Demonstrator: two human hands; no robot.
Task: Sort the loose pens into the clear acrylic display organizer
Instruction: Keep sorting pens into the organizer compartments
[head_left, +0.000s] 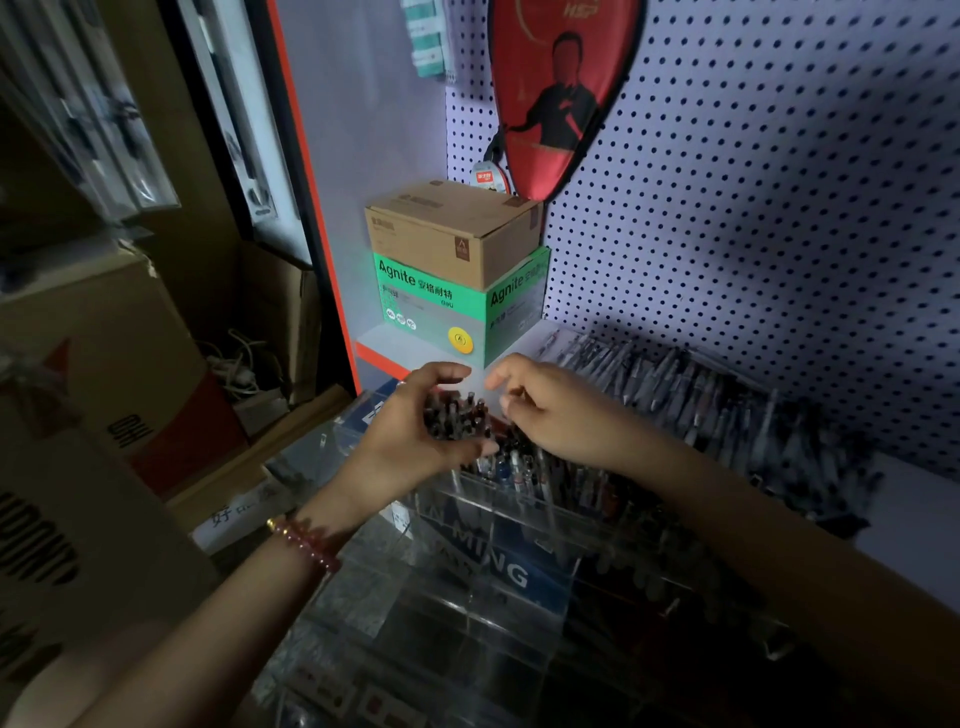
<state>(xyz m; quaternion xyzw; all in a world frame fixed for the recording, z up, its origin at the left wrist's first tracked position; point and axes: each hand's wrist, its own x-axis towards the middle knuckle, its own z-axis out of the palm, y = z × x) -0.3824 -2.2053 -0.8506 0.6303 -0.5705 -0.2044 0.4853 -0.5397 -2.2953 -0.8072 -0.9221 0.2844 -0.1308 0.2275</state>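
left hand (410, 434) grasps a bundle of pens (454, 415) upright over the back row of the acrylic organizer (498, 525) | right hand (556, 415) curled just beside it, cannot tell if it pinches a pen | loose pens (691, 389) lie along the shelf (909, 514) back edge | risk: thick bundle, pulling one pen may loosen the grasp and spill others into wrong compartments

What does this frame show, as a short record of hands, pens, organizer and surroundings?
left hand: grips a bundle of pens above the organizer
right hand: fingers curled beside the bundle, grip unclear
organizer: clear acrylic, back row holds upright pens
loose pens: spread on the shelf at right
behind: cardboard box on green box, pegboard
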